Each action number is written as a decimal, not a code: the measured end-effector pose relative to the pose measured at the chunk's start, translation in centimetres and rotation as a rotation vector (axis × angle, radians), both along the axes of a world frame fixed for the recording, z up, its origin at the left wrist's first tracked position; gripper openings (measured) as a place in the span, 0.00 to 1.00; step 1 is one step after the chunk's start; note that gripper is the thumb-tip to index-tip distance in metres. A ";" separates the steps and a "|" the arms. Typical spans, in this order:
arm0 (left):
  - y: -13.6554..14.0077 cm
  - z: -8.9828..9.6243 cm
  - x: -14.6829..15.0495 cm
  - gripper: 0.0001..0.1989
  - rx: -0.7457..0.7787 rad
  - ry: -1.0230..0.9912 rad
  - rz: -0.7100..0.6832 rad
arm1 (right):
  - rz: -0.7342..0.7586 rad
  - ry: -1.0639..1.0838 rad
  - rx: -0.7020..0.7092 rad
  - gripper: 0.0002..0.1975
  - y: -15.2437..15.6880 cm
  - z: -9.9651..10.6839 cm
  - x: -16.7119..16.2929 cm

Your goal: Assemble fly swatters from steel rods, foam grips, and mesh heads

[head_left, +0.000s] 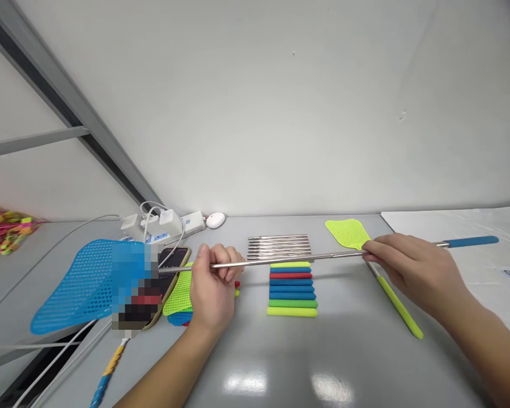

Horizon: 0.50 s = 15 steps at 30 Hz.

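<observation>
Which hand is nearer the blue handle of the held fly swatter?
Right. The right hand holds the metal rod just short of the blue handle; the left hand is farther along the rod, toward the blue mesh head.

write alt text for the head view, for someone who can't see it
The left hand and right hand hold a long metal rod above a grey table, a blue grip at its right end and a blue mesh paddle near its left. Below lie thin metal tubes and a row of coloured grips.
</observation>
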<state>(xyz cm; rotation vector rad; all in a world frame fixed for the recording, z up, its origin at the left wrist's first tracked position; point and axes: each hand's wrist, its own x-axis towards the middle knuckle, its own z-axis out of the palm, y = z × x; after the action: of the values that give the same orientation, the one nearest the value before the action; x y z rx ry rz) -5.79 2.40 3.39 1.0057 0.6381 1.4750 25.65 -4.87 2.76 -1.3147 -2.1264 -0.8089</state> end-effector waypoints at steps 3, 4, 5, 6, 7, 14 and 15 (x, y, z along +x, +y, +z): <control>0.2 0.2 -0.2 0.26 0.063 -0.079 0.123 | -0.036 0.013 0.007 0.04 0.1 -0.2 1.1; 0.3 0.2 -0.3 0.26 0.075 -0.103 0.168 | -0.046 0.015 0.003 0.04 0.1 -0.2 1.4; 0.4 0.2 -0.3 0.25 0.080 -0.121 0.203 | -0.052 0.018 -0.004 0.03 0.1 -0.3 1.6; 0.5 0.2 -0.3 0.24 0.075 -0.130 0.222 | -0.055 0.020 -0.017 0.03 0.2 -0.4 1.7; 0.5 0.2 -0.3 0.24 0.064 -0.128 0.225 | -0.055 0.019 -0.030 0.03 0.2 -0.5 1.6; -0.6 -1.2 0.9 0.25 -0.044 -0.028 -0.042 | 0.012 -0.100 0.009 0.04 -0.4 -0.6 -1.8; -0.8 -1.5 1.1 0.26 -0.047 -0.018 -0.074 | 0.015 -0.110 0.009 0.04 -0.5 -0.6 -2.4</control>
<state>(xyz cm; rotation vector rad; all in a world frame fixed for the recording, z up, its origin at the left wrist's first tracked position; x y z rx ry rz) -4.72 1.59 1.92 0.9684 0.6136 1.3968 23.26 -5.41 2.20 -1.2743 -2.2119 -0.9022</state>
